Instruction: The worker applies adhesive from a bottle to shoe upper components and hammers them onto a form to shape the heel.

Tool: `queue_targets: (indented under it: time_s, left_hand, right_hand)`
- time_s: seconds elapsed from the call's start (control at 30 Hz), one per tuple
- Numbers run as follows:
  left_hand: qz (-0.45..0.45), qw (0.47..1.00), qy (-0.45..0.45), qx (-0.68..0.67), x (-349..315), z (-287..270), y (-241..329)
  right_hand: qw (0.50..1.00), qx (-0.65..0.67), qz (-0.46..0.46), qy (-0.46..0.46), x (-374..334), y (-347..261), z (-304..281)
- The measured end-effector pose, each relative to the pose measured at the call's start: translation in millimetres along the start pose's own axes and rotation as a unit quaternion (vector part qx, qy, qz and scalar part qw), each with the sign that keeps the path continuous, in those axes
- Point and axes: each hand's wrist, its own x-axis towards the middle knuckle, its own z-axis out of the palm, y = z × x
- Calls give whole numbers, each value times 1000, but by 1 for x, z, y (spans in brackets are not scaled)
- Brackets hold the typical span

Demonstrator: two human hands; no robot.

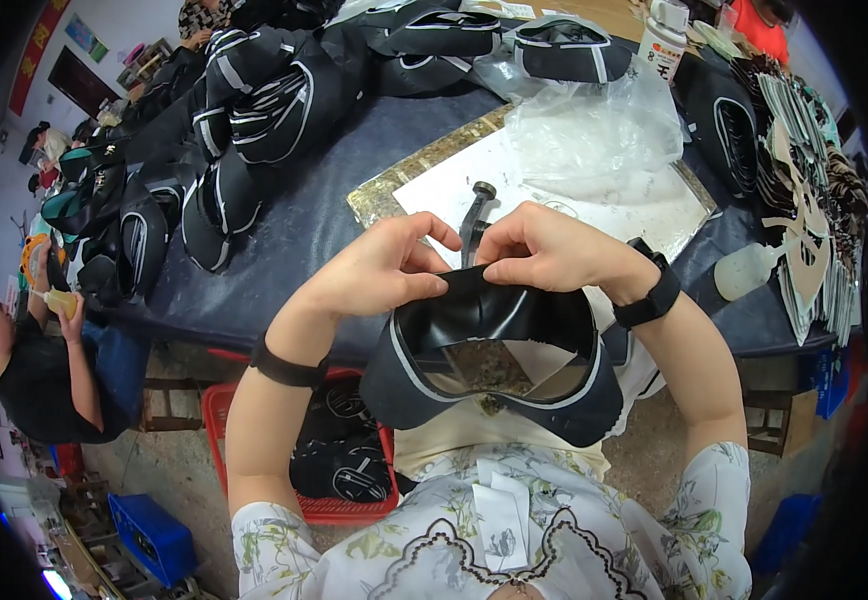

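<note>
A black shoe upper (576, 415) with pale tape along its inner edge hangs open in front of my body. My left hand (386, 262) pinches the folded far edge between thumb and fingers. Close beside it, my right hand (562, 252) grips the same edge, thumb on top. Just beyond my fingertips lies a dark metal hammer (483, 190), its lower part hidden behind my hands. Under it is a white sheet (434, 200) on a worn, speckled board (379, 195).
Black uppers (274, 110) are heaped at the left and back of the dark table. A clear plastic bag (594, 130), a squeeze bottle (742, 272) and stacked cut pieces (804, 200) lie rightward. A red basket (216, 430) stands below; another person (49, 375) works at left.
</note>
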Motion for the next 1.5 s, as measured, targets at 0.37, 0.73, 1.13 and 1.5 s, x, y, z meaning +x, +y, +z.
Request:
queue_targets:
  time_s: [0.37, 0.73, 1.13, 1.5]
  left_hand:
    - [350, 817, 294, 353, -15, 16, 23]
    - [118, 912, 383, 81, -46, 49, 26]
    - [60, 972, 179, -141, -47, 48, 20]
    - [111, 939, 323, -36, -27, 74, 19]
  right_hand:
    - [913, 338, -40, 226, -12, -7, 22]
    - [773, 582, -79, 239, -16, -8, 69]
    - [848, 396, -105, 336, -21, -30, 84]
    - [851, 301, -104, 417, -17, -28, 90]
